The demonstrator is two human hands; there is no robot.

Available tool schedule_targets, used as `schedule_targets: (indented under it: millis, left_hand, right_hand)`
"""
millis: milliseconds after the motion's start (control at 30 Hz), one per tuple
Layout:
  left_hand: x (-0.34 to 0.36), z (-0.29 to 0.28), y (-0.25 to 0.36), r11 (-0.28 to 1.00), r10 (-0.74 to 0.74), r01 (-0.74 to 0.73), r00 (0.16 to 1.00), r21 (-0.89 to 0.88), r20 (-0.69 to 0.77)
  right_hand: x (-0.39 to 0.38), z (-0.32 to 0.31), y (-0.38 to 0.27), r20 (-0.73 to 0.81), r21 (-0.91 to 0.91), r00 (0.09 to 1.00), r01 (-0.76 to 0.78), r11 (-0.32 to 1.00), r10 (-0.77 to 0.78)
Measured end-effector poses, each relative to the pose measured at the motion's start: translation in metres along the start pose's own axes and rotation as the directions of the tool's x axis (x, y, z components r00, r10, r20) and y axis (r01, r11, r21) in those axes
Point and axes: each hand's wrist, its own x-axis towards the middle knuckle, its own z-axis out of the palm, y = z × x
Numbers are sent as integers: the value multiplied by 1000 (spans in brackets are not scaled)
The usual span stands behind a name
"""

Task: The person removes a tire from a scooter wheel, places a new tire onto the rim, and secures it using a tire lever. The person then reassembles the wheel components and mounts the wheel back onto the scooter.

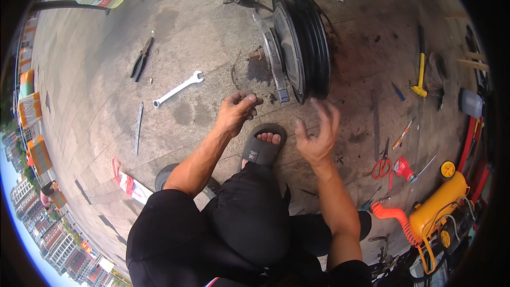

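A black wheel rim (313,48) without a tyre stands upright on the paving, a round hub cover (287,42) on its left face. Along that face leans a silver metal bar (272,56) with a dark squared end. A rusty axle end (257,54) sticks out leftward over a patch of dark grit (258,70). My left hand (235,112) is curled into a pinch just left of the bar's lower end; anything between its fingertips is too small to make out. Close to the rim's bottom edge, my right hand (320,134) has its fingers spread and holds nothing.
Left of the wheel lie a wrench (179,89), pliers (142,58) and a flat metal strip (139,128). To the right are a yellow-and-black hammer (420,69), red-handled scissors (382,167) and a yellow air tank (438,204) with an orange coiled hose (396,216). My sandalled foot (264,146) is between my hands.
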Motion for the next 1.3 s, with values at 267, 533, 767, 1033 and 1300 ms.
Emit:
schedule_targets:
  millis: [267,533,767,1033,1300]
  left_hand:
    - [61,23,69,949,245,-263,962,-174,-119]
    - [67,14,77,970,243,-243,970,11,-25]
    - [65,12,64,927,363,-362,932,100,4]
    - [60,9,69,971,231,-231,973,60,0]
    - [61,7,64,831,439,-438,895,344,78]
  right_hand:
    - [62,14,6,-92,-2,995,-35,999,35]
    - [51,14,10,-96,2,994,-52,999,52]
    - [36,9,10,-76,33,990,-112,993,115]
    - [39,8,9,-88,47,991,-98,994,102]
    - [41,11,10,-83,86,991,-101,991,108]
